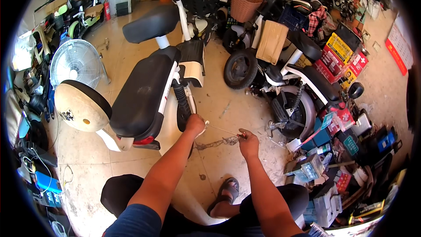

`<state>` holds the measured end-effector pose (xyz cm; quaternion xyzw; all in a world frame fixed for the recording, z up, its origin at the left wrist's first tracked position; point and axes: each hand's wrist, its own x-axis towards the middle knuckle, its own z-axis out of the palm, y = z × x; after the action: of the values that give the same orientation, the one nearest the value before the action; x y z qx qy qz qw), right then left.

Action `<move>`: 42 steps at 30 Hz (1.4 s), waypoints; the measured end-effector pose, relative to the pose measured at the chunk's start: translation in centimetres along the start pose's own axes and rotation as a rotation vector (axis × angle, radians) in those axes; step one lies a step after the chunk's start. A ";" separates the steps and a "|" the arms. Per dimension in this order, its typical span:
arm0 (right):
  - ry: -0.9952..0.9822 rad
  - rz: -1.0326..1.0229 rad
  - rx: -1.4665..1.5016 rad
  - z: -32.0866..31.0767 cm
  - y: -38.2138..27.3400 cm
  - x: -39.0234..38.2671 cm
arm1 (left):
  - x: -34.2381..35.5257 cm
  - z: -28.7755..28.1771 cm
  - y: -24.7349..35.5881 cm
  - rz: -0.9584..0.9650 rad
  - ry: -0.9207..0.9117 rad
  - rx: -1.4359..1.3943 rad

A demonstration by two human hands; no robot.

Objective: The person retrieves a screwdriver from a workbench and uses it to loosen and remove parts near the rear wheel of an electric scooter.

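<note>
A thin pale cord (223, 129) runs taut between my two hands, low beside the rear of a white electric scooter (139, 92) with a long black seat. My left hand (196, 125) is closed on one end, close to the scooter's rear wheel and black shock spring. My right hand (248, 143) pinches the other end, with a small orange-brown bit showing at the fingertips. What else the left fingers hold is hidden. Below the cord, a dark, chain-like tangle (217, 143) lies on the tiled floor.
On the left stand a round wire-caged fan (75, 65) and a cream helmet (82, 106). A second scooter (294, 105) stands at right, its wheel near my right hand. Boxes and parts pile along the right (315, 171). My sandalled foot (226, 193) is below.
</note>
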<state>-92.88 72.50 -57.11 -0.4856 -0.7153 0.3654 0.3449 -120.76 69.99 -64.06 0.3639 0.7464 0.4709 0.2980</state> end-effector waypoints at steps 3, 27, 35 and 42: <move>0.040 0.032 -0.083 -0.3 1.8 0.6 | -0.2 0.3 0.7 0.021 -0.012 -0.064; -0.245 -0.053 -0.843 -2.4 -3.8 -2.5 | -0.8 -0.5 -0.3 0.081 -0.166 -0.134; -0.099 0.778 0.808 -1.2 -1.1 -1.9 | -0.3 -0.4 -0.8 0.144 -0.159 -0.034; 0.010 -0.525 -0.417 -1.1 -7.0 -4.0 | -1.7 -1.3 1.0 0.033 -0.179 -0.101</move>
<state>-93.86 67.05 -51.09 -0.3465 -0.8736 0.1075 0.3242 -120.58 68.23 -62.49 0.4011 0.6859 0.4784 0.3738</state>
